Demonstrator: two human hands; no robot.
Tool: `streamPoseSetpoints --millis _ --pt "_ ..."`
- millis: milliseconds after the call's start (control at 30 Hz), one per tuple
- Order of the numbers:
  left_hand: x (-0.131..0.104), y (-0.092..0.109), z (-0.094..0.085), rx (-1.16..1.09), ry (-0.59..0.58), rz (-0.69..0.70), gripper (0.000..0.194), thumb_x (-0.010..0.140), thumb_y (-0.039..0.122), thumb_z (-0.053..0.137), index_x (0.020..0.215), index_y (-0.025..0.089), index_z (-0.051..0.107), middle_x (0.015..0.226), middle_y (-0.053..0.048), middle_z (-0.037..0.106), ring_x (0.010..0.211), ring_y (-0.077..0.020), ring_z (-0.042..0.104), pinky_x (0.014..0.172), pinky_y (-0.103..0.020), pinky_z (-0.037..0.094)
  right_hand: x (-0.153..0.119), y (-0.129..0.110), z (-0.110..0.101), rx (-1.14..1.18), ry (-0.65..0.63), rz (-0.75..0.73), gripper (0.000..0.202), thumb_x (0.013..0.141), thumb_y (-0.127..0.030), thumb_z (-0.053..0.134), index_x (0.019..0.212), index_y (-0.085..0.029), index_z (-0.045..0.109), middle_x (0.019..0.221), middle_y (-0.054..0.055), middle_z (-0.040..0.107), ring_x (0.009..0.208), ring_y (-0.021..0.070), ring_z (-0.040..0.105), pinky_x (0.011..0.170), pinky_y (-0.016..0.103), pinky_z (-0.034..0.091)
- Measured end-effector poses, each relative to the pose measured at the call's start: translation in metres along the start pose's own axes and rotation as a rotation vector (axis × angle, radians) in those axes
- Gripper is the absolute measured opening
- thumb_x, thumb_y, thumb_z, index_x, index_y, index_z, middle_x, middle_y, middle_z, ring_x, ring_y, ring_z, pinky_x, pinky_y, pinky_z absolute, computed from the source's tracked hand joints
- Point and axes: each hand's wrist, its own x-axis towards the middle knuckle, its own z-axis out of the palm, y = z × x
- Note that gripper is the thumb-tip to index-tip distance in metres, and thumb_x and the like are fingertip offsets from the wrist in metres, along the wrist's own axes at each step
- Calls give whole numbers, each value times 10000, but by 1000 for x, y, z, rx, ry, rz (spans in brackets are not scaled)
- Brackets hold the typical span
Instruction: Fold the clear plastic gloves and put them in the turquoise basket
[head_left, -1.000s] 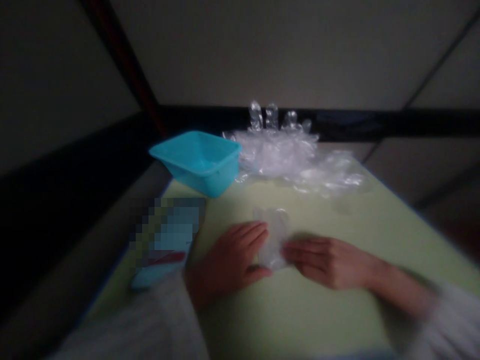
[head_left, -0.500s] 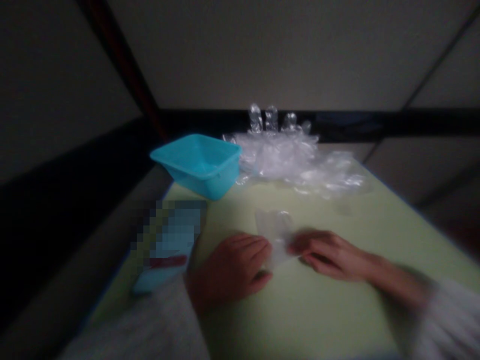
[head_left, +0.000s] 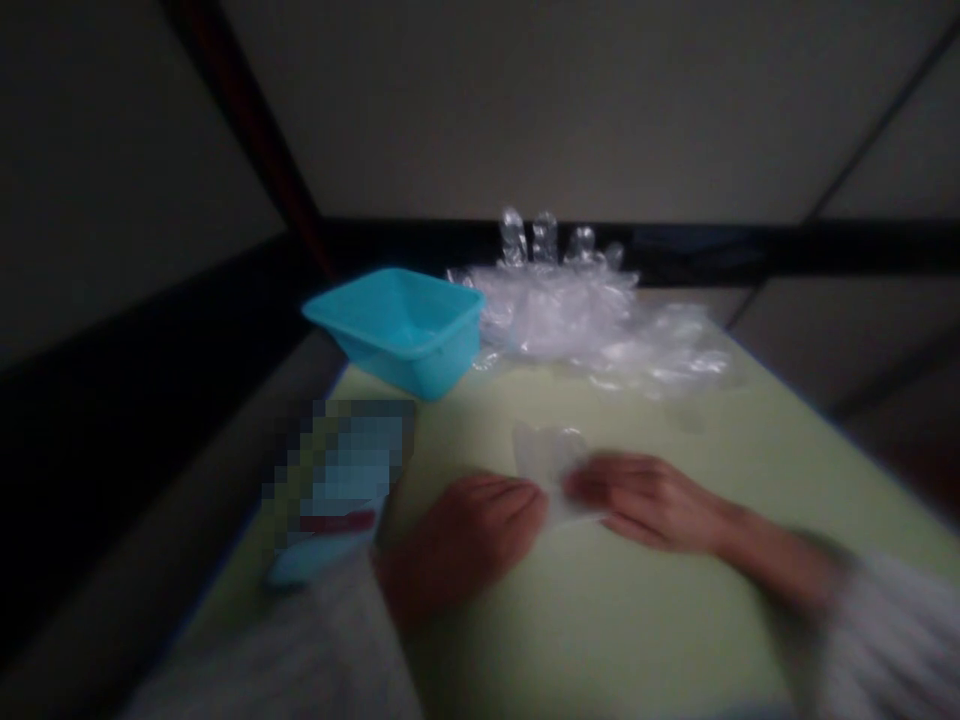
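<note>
A small piece of clear thin plastic (head_left: 541,448) lies on the table between my two hands; whether it is a folded glove or a bag I cannot tell. My left hand (head_left: 480,530) is closed at its left edge, with thumb and fingers together. My right hand (head_left: 649,500) has its fingers bent down on the right side of the plastic, their tips smeared by motion. Behind it, a heap of clear disposable plastic gloves (head_left: 555,305) spreads over the far end of the table, several glove fingers standing up.
A turquoise plastic basin (head_left: 427,365) stands at the far left corner, touching or close to the heap. Near my left forearm lies a phone-like flat object (head_left: 352,460), partly pixelated. Walls rise behind and left of the pale yellow-green table (head_left: 637,640).
My right hand has shifted slightly left over the plastic, nearer my left hand. The thumb of my left hand has drawn in toward its fingers. Basin and heap stay put.
</note>
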Motion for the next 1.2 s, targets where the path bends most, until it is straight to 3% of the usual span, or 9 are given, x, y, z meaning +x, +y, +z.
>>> streamPoseSetpoints --millis 267,400,533,667,833,1067,1200 --pt "1 4 -3 -72 0 -64 247 924 168 376 892 154 620 792 -56 668 725 -163 629 718 -291 499 2 0 -4 79 21 87 240 960 -238 362 1069 -134 548 975 120 664 922 193 624 800 350 505" --pt "2 2 -1 -208 15 -267 188 891 197 463 866 159 645 776 -39 674 702 -160 619 666 -258 457 4 -1 -5 120 24 210 243 967 -277 355 948 -156 565 816 70 642 744 156 607 689 281 486" --pt "8 0 -3 -327 14 -430 218 849 165 501 670 154 625 651 -2 625 602 -131 562 573 -228 369 8 0 -3 231 92 385 263 952 -328 396 795 -169 534 652 -4 549 542 100 496 495 199 381" --pt "13 1 -6 -438 17 -589 293 810 166 518 518 140 540 531 27 509 530 -107 469 528 -223 291 14 3 -1 441 143 532 288 931 -371 423 725 -179 482 564 -50 454 482 79 406 434 182 300" --pt "17 -1 0 -570 69 -740 289 775 246 528 510 133 558 497 32 476 520 -108 440 489 -204 279 23 4 2 602 208 689 318 889 -438 475 696 -188 437 513 -75 357 450 72 324 397 179 238" --pt "23 -7 4 -916 59 -1016 205 707 268 557 569 129 619 529 7 595 501 -124 534 438 -186 381 25 9 8 841 335 809 303 849 -452 547 955 -174 490 523 -74 497 394 70 411 366 169 298" --pt "26 -9 4 -973 90 -1062 91 675 225 593 684 135 594 547 11 625 504 -135 588 433 -189 422 21 5 7 589 503 713 187 892 -348 510 945 -170 528 761 31 653 613 126 601 516 221 474"
